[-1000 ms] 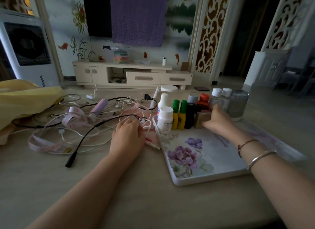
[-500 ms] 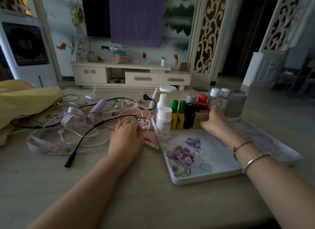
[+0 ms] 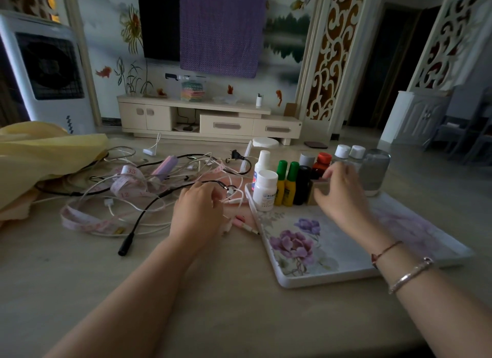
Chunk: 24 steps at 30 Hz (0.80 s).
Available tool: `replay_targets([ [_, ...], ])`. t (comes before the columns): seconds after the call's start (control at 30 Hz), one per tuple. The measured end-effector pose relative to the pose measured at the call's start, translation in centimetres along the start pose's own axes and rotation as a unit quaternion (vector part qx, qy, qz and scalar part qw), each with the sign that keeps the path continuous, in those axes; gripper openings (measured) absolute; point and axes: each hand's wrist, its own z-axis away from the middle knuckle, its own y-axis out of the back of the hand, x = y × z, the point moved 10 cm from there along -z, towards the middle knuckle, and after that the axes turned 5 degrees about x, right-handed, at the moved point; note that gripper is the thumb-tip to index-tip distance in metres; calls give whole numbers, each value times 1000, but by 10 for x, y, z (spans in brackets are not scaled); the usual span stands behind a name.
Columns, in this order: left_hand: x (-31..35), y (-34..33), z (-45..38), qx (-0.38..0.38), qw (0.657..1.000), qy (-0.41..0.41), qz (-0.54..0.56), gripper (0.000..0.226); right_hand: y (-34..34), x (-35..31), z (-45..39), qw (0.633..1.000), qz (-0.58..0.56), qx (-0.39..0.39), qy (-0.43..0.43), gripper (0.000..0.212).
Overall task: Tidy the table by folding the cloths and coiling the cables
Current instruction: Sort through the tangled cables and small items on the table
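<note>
Sitting right at the near-right edge of the cable tangle (image 3: 149,190) sprawling left across the surface (image 3: 133,291), left hand (image 3: 197,214) curling onto cords, right hand (image 3: 342,192) gripping a small box (image 3: 318,188) on the tray (image 3: 332,275).

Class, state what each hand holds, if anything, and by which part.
Right hand grips the small brown box by its sides. Left hand rests on the cables; any grip is hidden.

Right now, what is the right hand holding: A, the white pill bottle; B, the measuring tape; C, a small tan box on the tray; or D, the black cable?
C: the right hand grips a small tan box among the bottles on the tray.
</note>
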Motion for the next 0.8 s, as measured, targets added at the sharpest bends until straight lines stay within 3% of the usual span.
replay_targets([
  [0.2,-45,51,-15,77,993,81,28,21,-9,-84,24,994,-48,-54,86,21],
  [0.3,-82,81,-21,111,980,159,34,23,-26,-129,24,982,-114,-91,118,21],
  [0.4,-107,99,-20,139,959,222,105,18,-54,-180,10,968,-159,-118,151,16],
  [0.63,-132,99,-15,171,922,288,196,18,-134,-273,-34,950,-180,-179,181,39],
  [0.8,-147,87,-14,166,873,339,309,21,-191,-288,-50,945,-112,-277,131,60],
])
